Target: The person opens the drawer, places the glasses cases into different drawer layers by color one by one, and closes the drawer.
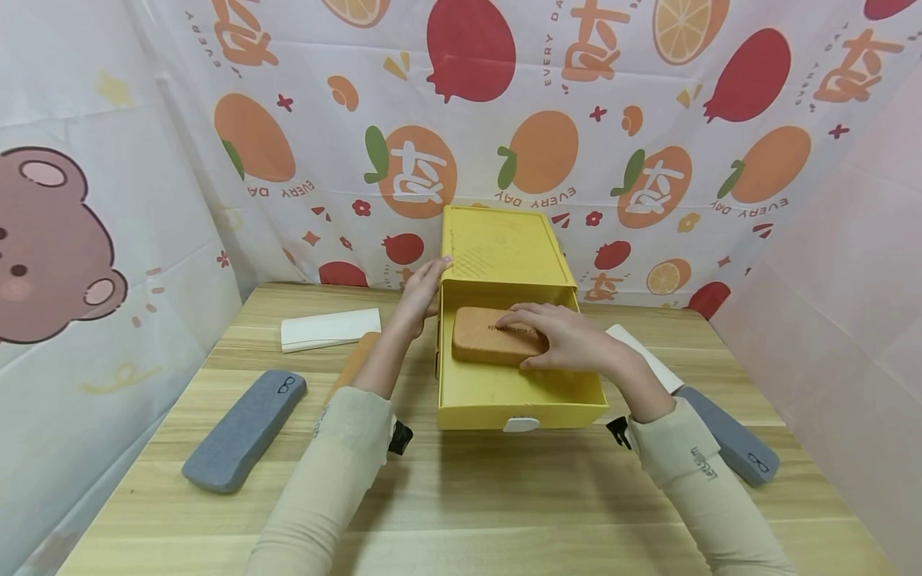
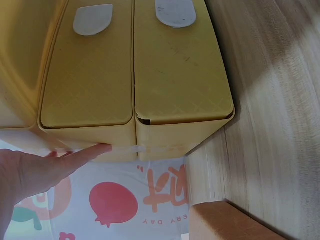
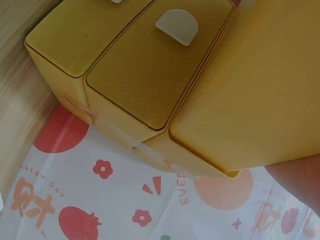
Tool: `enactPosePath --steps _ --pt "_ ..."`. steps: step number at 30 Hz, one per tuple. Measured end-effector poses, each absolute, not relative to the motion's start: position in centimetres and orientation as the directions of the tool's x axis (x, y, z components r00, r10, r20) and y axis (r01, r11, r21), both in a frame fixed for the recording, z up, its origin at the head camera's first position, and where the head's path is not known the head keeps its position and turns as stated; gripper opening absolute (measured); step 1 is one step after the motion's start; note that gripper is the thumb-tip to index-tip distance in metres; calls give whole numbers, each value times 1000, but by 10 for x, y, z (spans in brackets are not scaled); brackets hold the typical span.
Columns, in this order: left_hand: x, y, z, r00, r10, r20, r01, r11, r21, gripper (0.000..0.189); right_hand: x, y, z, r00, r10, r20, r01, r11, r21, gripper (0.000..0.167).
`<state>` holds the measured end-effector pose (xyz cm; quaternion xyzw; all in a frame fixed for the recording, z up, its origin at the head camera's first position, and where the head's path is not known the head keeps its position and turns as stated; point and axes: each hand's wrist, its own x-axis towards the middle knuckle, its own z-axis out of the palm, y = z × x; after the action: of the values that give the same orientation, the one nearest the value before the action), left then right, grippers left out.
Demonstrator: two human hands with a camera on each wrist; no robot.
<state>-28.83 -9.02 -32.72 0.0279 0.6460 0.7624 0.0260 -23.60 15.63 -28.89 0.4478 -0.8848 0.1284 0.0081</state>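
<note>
A yellow drawer cabinet point(image 1: 507, 244) stands against the back curtain with its top drawer point(image 1: 475, 415) pulled out. An orange-brown glasses case point(image 1: 477, 334) with dark lettering is inside that drawer. My right hand point(image 1: 569, 334) grips the case's right end, fingers over its top and thumb at the near side. With fingers extended, my left hand point(image 1: 420, 300) rests against the cabinet's left side. The left wrist view shows this hand point(image 2: 42, 172) beside two closed lower drawers point(image 2: 182, 65). In the right wrist view only a bit of the right hand point(image 3: 297, 182) appears.
On the table's left lie a white case point(image 1: 330, 330), a grey glasses case point(image 1: 245, 430) and an orange-brown case point(image 1: 354, 364) partly behind the left forearm. To the right, a white case point(image 1: 646, 358) and another grey glasses case point(image 1: 731, 436) lie beside the right forearm.
</note>
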Motion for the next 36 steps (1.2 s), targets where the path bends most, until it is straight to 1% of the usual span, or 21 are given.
enactPosePath --steps 5,8,12,15,18,24,26,36 --pt "-289 -91 -328 -998 68 3 -7 -151 988 65 -233 157 -289 -615 -778 127 -785 591 -182 61" --pt "-289 -91 -328 -997 73 3 -9 -157 988 66 -230 159 -289 -619 -774 137 -785 603 -140 60" --pt "-289 -90 -328 -997 80 2 -11 -165 986 66 -223 162 -288 -599 -776 195 -798 599 -66 53" --pt "-289 -90 -328 -997 78 0 -13 -166 986 66 -218 164 -288 -586 -775 238 -803 595 -40 47" --pt "-289 -90 -328 -997 74 -1 -13 -165 986 66 -216 165 -288 -572 -777 265 -811 584 -36 44" --pt "-288 -90 -327 -998 67 2 -9 -169 986 64 -218 169 -294 -515 -791 330 -842 538 -25 42" --pt "-288 -91 -327 -998 67 6 -5 -168 986 64 -220 169 -295 -505 -791 344 -847 530 -25 41" --pt "-289 -91 -328 -997 70 -11 -22 -156 987 66 -227 166 -295 -519 -776 359 -837 546 -29 41"
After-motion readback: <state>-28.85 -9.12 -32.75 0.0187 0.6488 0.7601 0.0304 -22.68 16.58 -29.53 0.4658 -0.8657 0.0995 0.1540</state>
